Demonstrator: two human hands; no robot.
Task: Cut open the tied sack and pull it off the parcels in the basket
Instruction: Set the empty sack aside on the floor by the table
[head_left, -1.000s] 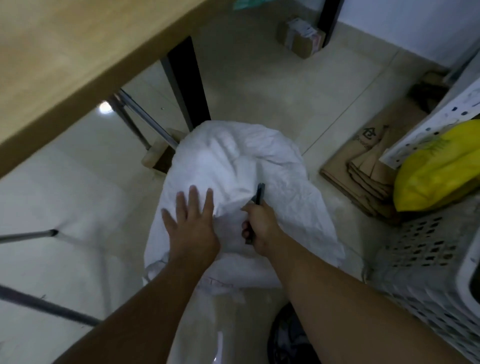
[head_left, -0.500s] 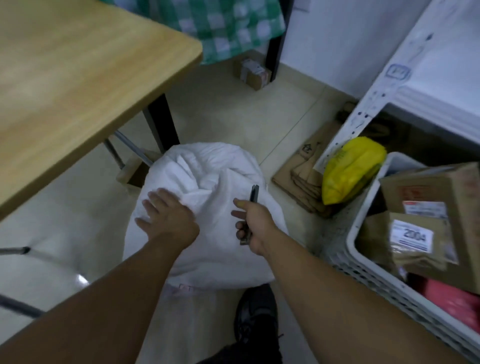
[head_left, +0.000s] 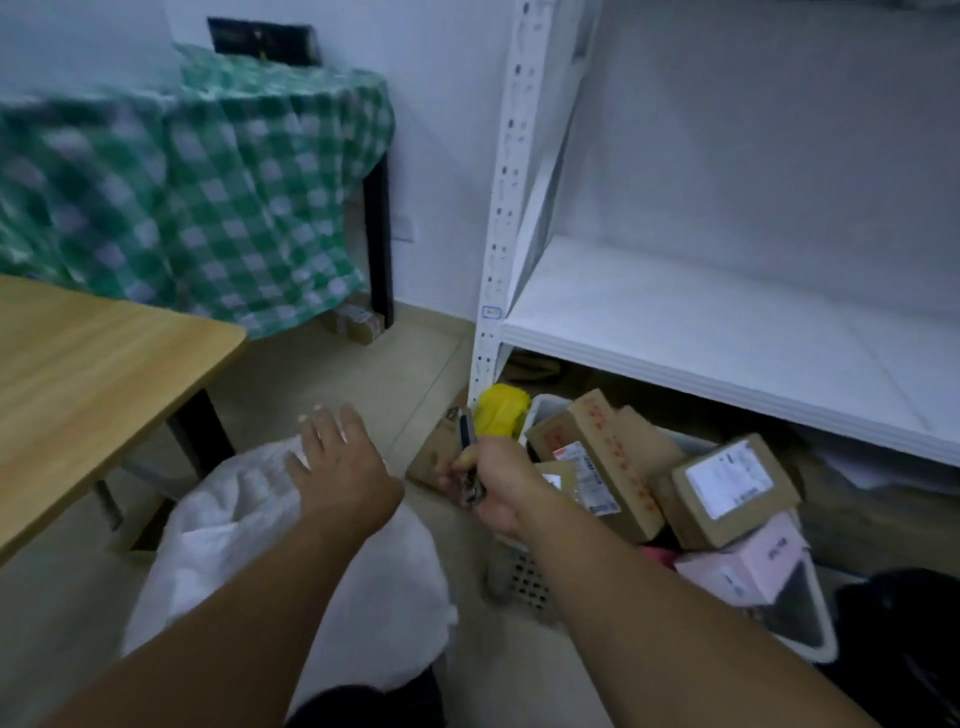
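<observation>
A bulging white woven sack (head_left: 244, 540) stands on the floor at the lower left. My left hand (head_left: 345, 470) hovers over its top with the fingers spread, holding nothing. My right hand (head_left: 498, 483) is to the right of the sack, clear of it, shut on a dark utility knife (head_left: 466, 436) whose tip points up. A white perforated basket (head_left: 524, 577) at the right holds several cardboard parcels (head_left: 613, 467). Whatever the sack covers is hidden.
A wooden table (head_left: 88, 374) overhangs the left. White metal shelving (head_left: 727, 322) stands above the basket. A yellow bag (head_left: 501, 410), flattened cardboard (head_left: 436, 447), a green checked cloth (head_left: 197, 197) over a far table, and a black object (head_left: 904, 639) at the lower right.
The view has tilted up and right, so the shelving and basket show. My left hand lifted off the sack and spread. My right hand with the knife moved right, away from the sack.
</observation>
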